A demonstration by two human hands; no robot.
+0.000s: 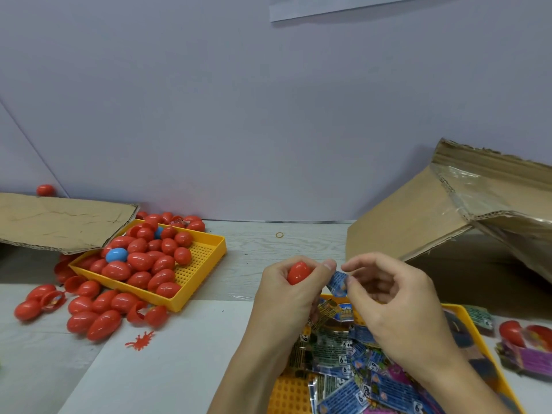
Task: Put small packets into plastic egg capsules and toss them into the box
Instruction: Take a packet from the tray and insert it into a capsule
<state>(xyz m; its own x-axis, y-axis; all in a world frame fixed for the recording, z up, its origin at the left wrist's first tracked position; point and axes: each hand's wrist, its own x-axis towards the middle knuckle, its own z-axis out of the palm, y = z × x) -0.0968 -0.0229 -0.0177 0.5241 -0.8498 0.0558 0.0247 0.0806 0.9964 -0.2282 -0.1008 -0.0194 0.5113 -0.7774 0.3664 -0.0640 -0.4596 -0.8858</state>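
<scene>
Left hand: fingers curled round a red egg capsule, thumb tip touching the upper edge of a small blue packet. Right hand: thumb and forefinger pinching the same packet at its right edge; other fingers loosely curled. Packet sits between the two hands, just right of the capsule, touching or nearly touching it.

Below the hands, near right: yellow perforated tray heaped with foil packets, blue, black and pink; "6+" printed in white boxes on several; other lettering too blurred to read.

Right edge: purple packets with opened red capsules beside them.

Far right: cardboard box, open side facing near-right, flap edge covered with clear tape.

Left: second yellow tray tilted over a heap of red egg capsules, with a blue egg capsule among them; more red capsules, some opened, spilled on the surface near-left of it. Flattened cardboard flap at far left; one red capsule behind it.

Small items: red splat-shaped toy on a white sheet; rubber band toward the far edge.

Surface: pale grey wood-grain. Wall: plain lavender-grey.
</scene>
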